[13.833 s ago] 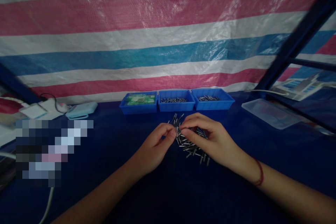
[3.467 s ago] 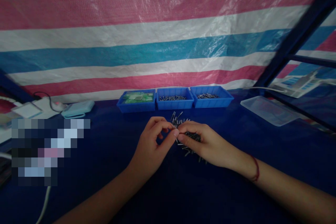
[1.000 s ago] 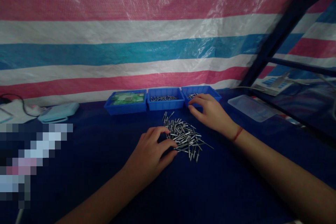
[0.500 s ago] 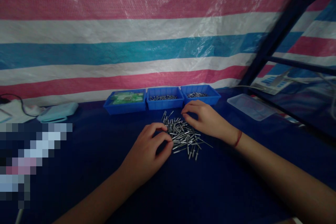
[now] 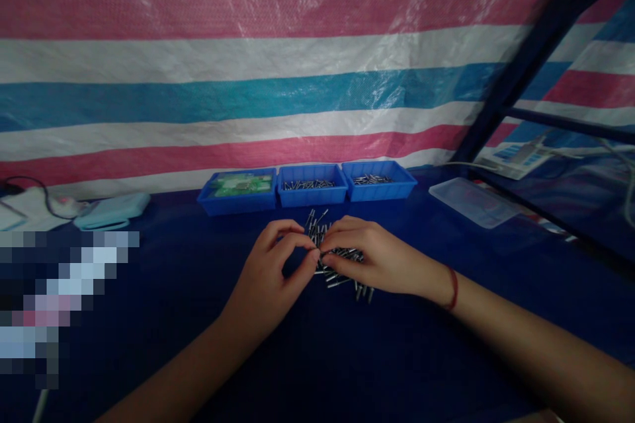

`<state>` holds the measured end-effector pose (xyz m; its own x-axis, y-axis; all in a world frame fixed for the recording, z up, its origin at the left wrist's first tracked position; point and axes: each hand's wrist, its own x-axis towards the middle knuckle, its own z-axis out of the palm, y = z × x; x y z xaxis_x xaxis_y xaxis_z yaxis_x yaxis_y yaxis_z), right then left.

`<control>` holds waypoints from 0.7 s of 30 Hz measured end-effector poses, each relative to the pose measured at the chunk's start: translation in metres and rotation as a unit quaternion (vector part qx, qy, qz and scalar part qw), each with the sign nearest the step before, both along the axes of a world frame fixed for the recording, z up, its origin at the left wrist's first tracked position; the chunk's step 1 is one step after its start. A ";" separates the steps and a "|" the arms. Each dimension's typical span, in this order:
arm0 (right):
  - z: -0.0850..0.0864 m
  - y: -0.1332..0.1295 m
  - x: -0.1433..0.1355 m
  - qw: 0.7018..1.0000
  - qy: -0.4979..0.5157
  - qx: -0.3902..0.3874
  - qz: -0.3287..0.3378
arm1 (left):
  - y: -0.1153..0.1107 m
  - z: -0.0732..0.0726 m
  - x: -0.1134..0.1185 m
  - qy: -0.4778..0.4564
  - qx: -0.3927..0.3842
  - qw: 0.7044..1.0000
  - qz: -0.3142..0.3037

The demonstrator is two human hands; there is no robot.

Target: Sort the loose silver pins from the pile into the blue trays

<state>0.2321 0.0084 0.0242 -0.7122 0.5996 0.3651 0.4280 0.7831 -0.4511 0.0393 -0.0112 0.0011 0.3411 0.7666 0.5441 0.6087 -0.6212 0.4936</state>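
Observation:
A loose pile of silvery blind rivets [image 5: 338, 279] lies on the dark blue tabletop [image 5: 317, 350], partly hidden under my hands. At the pile's left side, my left hand [image 5: 272, 268] is closed, thumb and index fingertip pressed together. My right hand [image 5: 374, 254] reaches over the pile from the right, its fingers pinched, and the tips of both hands meet. Whatever is between the fingertips is too small to make out. Behind the pile, the middle blue bin [image 5: 312, 196] and the right blue bin [image 5: 383, 192] hold more rivets.
A left blue bin [image 5: 238, 203] holds green and clear packets. To the right lie a translucent plastic lid [image 5: 471, 201] and a dark metal frame [image 5: 516, 73]. A light blue case [image 5: 113, 210] rests at the left. Striped sheeting [image 5: 248, 99] hangs behind the table.
My right hand has come down and left from the pile's far right edge to my left fingertips. My left hand has shifted slightly up and left.

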 end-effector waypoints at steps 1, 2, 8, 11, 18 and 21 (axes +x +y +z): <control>0.000 0.000 0.000 1.000 0.007 -0.006 0.000 | 0.000 0.000 0.000 -0.004 0.000 1.000 -0.001; 0.000 0.000 -0.001 1.000 0.014 -0.014 0.000 | 0.000 0.000 0.000 -0.008 0.001 1.000 -0.001; 0.000 -0.002 -0.003 0.998 0.039 -0.042 0.007 | 0.000 0.000 0.001 -0.024 0.005 1.000 -0.002; 0.001 -0.002 -0.004 0.998 0.042 -0.048 0.009 | 0.000 0.001 0.001 -0.033 0.005 0.999 -0.005; 0.000 -0.003 -0.004 0.997 0.038 -0.059 0.010 | -0.001 0.000 0.001 -0.039 0.006 0.999 -0.009; 0.000 -0.004 -0.004 0.997 0.033 -0.062 0.012 | -0.002 0.000 0.001 -0.038 0.008 0.999 -0.008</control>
